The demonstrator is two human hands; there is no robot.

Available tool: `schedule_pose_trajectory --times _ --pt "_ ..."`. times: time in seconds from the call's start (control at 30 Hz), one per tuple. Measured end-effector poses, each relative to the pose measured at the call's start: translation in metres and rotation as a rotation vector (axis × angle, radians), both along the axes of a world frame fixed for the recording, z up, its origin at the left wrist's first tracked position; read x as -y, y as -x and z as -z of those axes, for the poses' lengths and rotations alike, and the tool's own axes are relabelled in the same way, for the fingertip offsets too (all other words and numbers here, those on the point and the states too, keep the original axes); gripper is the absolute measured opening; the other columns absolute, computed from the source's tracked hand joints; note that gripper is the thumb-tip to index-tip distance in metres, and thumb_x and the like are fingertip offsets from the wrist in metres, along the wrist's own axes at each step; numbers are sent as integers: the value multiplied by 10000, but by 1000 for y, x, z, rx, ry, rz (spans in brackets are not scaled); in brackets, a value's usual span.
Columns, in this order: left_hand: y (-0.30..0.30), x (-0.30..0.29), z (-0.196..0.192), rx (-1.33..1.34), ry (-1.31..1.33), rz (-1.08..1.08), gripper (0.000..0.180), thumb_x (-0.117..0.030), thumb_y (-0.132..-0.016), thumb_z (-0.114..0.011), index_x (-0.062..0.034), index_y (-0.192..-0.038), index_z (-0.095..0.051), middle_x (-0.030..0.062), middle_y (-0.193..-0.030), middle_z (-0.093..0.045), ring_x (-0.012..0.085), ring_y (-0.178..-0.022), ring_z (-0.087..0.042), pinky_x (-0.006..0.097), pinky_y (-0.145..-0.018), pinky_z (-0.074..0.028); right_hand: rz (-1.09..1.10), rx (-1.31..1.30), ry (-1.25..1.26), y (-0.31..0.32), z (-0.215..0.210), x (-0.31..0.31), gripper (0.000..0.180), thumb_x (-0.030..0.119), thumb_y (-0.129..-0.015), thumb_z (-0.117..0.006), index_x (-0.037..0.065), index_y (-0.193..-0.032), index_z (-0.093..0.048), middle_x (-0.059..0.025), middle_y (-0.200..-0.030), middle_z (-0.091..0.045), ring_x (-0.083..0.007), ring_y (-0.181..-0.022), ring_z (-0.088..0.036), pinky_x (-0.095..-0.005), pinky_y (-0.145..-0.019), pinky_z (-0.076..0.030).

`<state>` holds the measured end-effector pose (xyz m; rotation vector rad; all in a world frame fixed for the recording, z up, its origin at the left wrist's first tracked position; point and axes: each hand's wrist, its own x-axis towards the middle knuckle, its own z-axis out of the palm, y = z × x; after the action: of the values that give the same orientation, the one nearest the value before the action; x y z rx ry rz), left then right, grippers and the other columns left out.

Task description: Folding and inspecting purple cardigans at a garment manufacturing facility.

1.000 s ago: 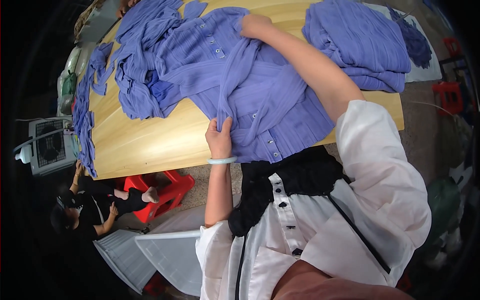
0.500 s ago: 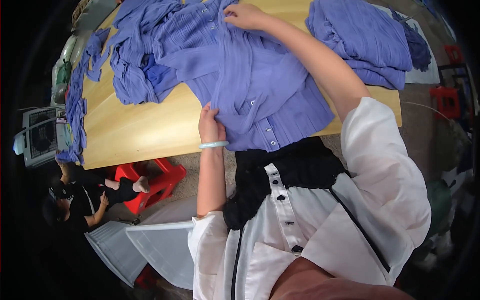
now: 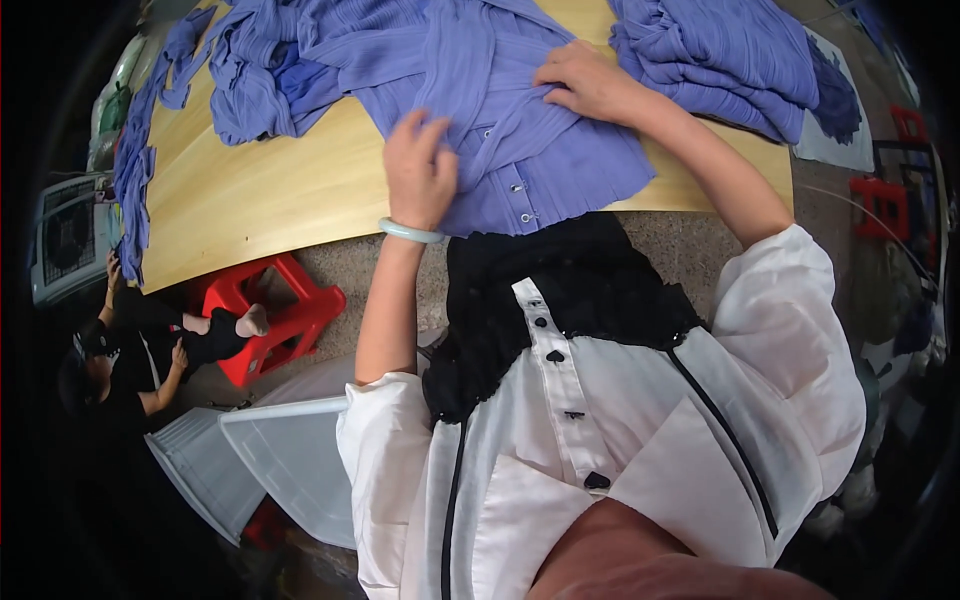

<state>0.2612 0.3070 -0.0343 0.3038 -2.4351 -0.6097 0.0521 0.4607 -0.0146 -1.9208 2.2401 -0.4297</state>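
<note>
A periwinkle-blue crinkled blouse (image 3: pixel 560 165) lies on the wooden table (image 3: pixel 300 205) in front of me, its hem toward my body. Small ring-like fasteners run along its front strip, and its sleeves are folded across the middle. My left hand (image 3: pixel 420 170) is over the left edge of the blouse, fingers apart and slightly blurred; whether it touches the cloth is unclear. Against the right side of the blouse rests my right hand (image 3: pixel 595 85), its fingers bent and spaced, with no cloth visibly gripped.
A thick stack of folded blue garments (image 3: pixel 715 65) sits at the far right. Loose blue garments (image 3: pixel 260 80) spread over the far left. Below the table's left edge are a red stool (image 3: pixel 270 315), a seated person (image 3: pixel 130 370) and a pale plastic bin (image 3: pixel 210 470).
My right hand has come down toward me from the top of the blouse. My left hand has let go of the edge and opened. The view has shifted, so the table appears higher.
</note>
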Motion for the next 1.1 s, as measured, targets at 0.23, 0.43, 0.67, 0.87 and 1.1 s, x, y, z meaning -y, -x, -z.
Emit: schedule_pose_trajectory --times 0.23,0.43,0.67,0.87,1.1 --pt "-24 -23 -5 319 195 14 267 -159 -662 -585 -19 -888 -555 119 -893 -544 291 -918 -478 499 -888 -262 50 225 89 -3 -43 -21 173 136 -739 -547 28 -874 -560 -86 -785 -566 -215 -753 -510 -315 -696 -398" --pt "-39 -12 -17 13 -19 -11 173 -21 -624 -496 17 -785 -545 127 -859 -537 299 -825 -484 377 -754 -367 65 550 -13 -5 -106 -7 215 171 -766 -548 18 -918 -552 -83 -771 -578 -175 -703 -548 -287 -647 -439" --pt "-51 -12 -6 99 -746 -92 212 -23 -686 -462 17 -882 -533 169 -752 -543 284 -719 -520 314 -650 -407 -37 470 -27 1 -96 46 207 235 -773 -540 37 -833 -545 -44 -706 -552 -138 -634 -505 -293 -585 -429" --pt "-36 -13 -4 -77 -138 -307 363 -71 -713 -548 25 -1049 -451 212 -918 -502 262 -803 -518 331 -695 -422 133 -306 346 28 0 72 148 116 -706 -465 50 -793 -565 -150 -755 -580 -314 -720 -553 -389 -649 -436" --pt "-102 -22 35 10 -755 -513 185 -152 -764 -592 15 -784 -516 58 -686 -546 100 -627 -508 231 -573 -424 -68 154 115 -38 -18 -48 296 147 -740 -567 22 -1001 -509 -131 -1015 -521 -284 -957 -489 -332 -814 -404"
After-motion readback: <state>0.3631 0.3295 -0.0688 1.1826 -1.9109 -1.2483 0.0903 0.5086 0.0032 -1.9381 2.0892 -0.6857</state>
